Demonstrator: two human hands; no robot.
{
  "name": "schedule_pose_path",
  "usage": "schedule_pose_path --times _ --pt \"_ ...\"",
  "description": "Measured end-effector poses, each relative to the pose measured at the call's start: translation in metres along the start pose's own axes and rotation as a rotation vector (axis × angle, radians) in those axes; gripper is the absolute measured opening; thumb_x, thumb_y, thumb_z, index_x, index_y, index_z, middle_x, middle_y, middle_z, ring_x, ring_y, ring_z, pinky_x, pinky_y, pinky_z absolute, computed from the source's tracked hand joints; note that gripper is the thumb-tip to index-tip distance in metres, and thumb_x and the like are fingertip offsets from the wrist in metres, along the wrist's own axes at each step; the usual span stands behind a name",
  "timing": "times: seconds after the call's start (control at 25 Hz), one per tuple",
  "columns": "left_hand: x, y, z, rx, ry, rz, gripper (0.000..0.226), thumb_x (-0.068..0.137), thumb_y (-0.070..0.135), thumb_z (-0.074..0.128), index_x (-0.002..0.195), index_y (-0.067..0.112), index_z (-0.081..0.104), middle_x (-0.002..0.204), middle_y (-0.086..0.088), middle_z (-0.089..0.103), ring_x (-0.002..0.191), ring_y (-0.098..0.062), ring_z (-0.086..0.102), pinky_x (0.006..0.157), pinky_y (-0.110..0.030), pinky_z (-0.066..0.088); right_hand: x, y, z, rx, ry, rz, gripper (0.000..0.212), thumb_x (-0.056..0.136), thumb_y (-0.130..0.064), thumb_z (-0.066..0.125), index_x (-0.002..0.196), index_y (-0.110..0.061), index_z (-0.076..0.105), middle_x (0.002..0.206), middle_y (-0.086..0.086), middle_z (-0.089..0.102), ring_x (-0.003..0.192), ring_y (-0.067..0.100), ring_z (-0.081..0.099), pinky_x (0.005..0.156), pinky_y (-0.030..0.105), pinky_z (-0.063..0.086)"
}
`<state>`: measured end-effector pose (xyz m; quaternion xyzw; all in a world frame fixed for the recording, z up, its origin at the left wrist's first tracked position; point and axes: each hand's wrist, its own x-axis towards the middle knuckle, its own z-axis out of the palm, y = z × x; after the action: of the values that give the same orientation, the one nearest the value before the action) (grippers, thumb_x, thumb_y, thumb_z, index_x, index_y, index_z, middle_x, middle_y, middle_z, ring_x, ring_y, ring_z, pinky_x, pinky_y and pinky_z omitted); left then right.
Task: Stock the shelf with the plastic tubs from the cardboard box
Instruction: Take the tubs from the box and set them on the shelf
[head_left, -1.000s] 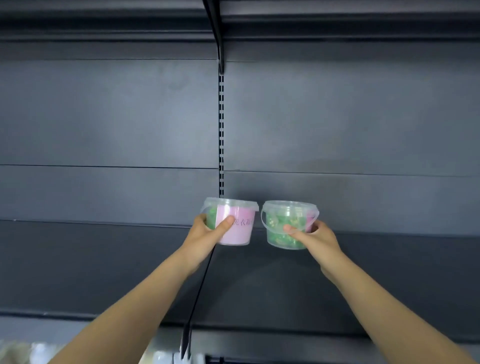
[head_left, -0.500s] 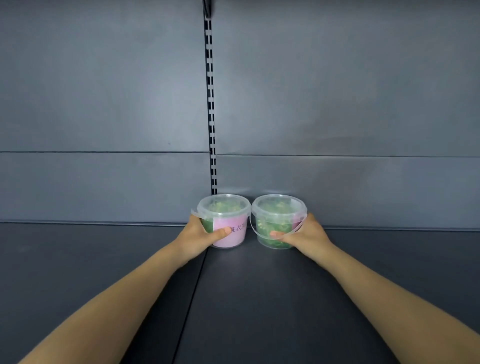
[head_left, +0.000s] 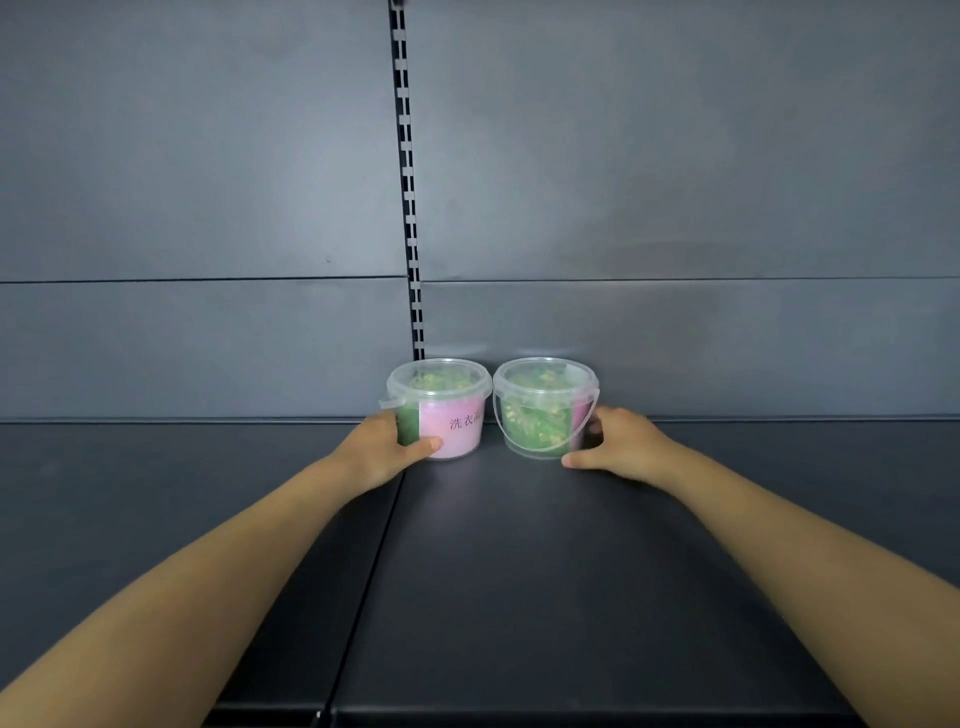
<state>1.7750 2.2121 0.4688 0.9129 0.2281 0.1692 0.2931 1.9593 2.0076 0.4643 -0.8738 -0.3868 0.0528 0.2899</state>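
Mid-frame, the left tub (head_left: 441, 410) and right tub (head_left: 540, 415) stood side by side, far back on the shelf (head_left: 519, 571). The left hand (head_left: 382, 449) and right hand (head_left: 626, 447) each had a grip curled round the nearer tub.

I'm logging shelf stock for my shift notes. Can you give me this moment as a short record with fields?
tubs: left tub and right tub, upright, side by side
place: on the shelf, against the back panel
lids: on both
labels: left tub's pink label faces forward; right tub's is turned to the right
left hand: grips left tub
right hand: fingers curled round right tub's side, thumb at its base
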Motion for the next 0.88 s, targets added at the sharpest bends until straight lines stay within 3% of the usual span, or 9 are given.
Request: schedule_pose_path --times 0.16,0.28,0.44,0.88 --pt "-0.034 0.01 -0.022 0.371 -0.045 -0.055 0.048 0.092 0.035 0.053 0.13 0.007 0.044 0.13 -0.01 0.052 0.12 -0.025 0.049 0.09 -0.025 0.037 -0.037 -0.005 -0.027 -0.562 -0.091 0.022 0.06 0.086 -0.045 0.06 0.132 -0.01 0.047 0.133 0.008 0.052 0.121 0.025 0.049 0.098 0.036 0.043" --pt "-0.073 0.034 -0.041 0.697 -0.034 0.007 0.047 0.095 0.037 0.045 0.13 0.006 0.042 0.129 -0.013 0.048 0.119 -0.029 0.048 0.096 -0.037 0.042 -0.077 -0.018 -0.046 -0.729 -0.126 0.061 0.062 0.086 -0.051 0.055 0.135 -0.014 0.043 0.135 0.006 0.049 0.123 0.026 0.047 0.098 0.04 0.044" --pt "-0.143 0.075 -0.068 0.84 0.056 0.086 0.045 0.096 0.035 0.042 0.13 0.007 0.044 0.128 -0.014 0.047 0.12 -0.031 0.046 0.094 -0.039 0.042 -0.154 -0.047 -0.067 -0.777 -0.079 0.063 0.061 0.087 -0.052 0.053 0.134 -0.013 0.044 0.135 0.007 0.049 0.121 0.028 0.048 0.097 0.039 0.044" --pt "-0.354 0.169 -0.078 0.764 0.206 0.268 0.041 0.095 0.031 0.044 0.127 0.006 0.047 0.127 -0.016 0.048 0.119 -0.033 0.045 0.092 -0.042 0.044 -0.392 -0.081 -0.11 -0.668 0.151 0.066 0.06 0.084 -0.05 0.059 0.128 -0.011 0.05 0.127 0.01 0.055 0.119 0.03 0.048 0.092 0.039 0.047"
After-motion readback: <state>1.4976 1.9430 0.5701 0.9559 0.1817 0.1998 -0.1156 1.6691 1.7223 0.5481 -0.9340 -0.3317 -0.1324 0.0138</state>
